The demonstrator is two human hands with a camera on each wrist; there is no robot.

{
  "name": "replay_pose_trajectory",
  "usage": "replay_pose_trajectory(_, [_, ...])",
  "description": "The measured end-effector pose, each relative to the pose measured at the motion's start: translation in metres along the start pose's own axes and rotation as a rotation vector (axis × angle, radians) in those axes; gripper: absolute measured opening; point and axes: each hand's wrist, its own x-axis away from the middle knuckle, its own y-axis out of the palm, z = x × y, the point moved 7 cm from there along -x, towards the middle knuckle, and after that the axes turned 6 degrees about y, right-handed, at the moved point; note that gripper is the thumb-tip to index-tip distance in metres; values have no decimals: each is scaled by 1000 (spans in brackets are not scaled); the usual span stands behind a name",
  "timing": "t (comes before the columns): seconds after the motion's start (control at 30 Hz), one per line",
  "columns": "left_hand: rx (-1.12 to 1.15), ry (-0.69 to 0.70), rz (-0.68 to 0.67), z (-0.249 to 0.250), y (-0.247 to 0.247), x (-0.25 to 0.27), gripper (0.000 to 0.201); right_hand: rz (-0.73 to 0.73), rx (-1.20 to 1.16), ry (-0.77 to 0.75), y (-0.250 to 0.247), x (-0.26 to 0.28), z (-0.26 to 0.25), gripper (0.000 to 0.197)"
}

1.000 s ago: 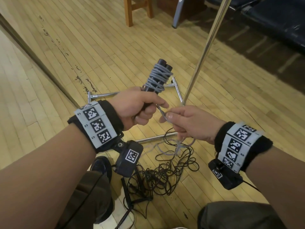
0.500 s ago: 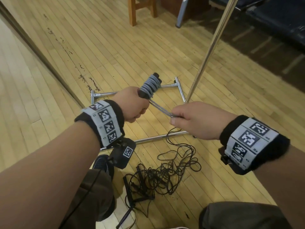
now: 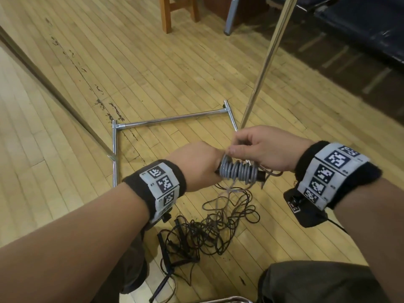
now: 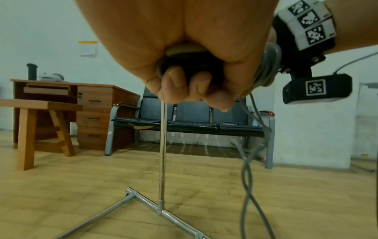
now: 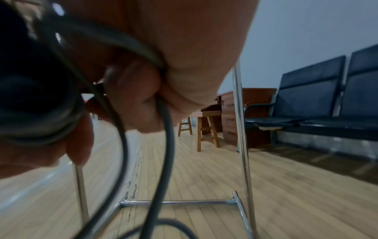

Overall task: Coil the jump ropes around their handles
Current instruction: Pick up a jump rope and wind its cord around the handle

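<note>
Since prev frame, handles swung level w/ grey rope coiled round, above floor tangle. Left hand gripped handle butt; right hand pinched loose strand over coils. Rope looked light, springy; best held near coils.

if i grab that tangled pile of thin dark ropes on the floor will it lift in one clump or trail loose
The tangled pile of thin dark ropes probably lifts as a floppy clump, since its loops interlock. Outer loops would likely sag and trail, because they sprawl loose over the wooden floor. It looks light: the strands are thin.
</note>
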Motion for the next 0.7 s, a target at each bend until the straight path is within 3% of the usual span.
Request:
replay_pose_trajectory(0.07, [13, -11, 59, -3, -5, 1, 19, -111, -173, 63, 9, 0, 6, 32])
replay_pose_trajectory(0.2, [34, -71, 182, -18, -16, 2, 15, -280, -180, 125, 27, 2, 10, 50])
replay_pose_trajectory(0.3, [83, -164, 346, -34, -26, 5, 35, -195, -391, 154, 24, -2, 12, 50])
replay_pose_trajectory(0.4, [295, -442, 450, -65, -31, 12, 56, 20, -436, 166, 13, -7, 13, 50])
replay_pose_trajectory(0.43, [486, -511, 445, -71, -25, 13, 48, 111, -382, 175, 9, -8, 13, 52])
replay_pose_trajectory(0.5, [1068, -519, 367, -65, -3, 8, 31, 245, -233, 180, 6, -9, 10, 57])
replay_pose_trajectory(0.57, [1437, -442, 238, -42, 14, 3, 48, 304, -161, 158, 9, -11, 2, 56])
replay_pose_trajectory(0.63, [1458, -392, 168, -33, 20, 3, 68, 295, -141, 140, 13, -15, -4, 56])
replay_pose_trajectory(0.7, [1418, -340, 123, -34, 19, 6, 62, 221, -136, 109, 17, -16, -8, 55])
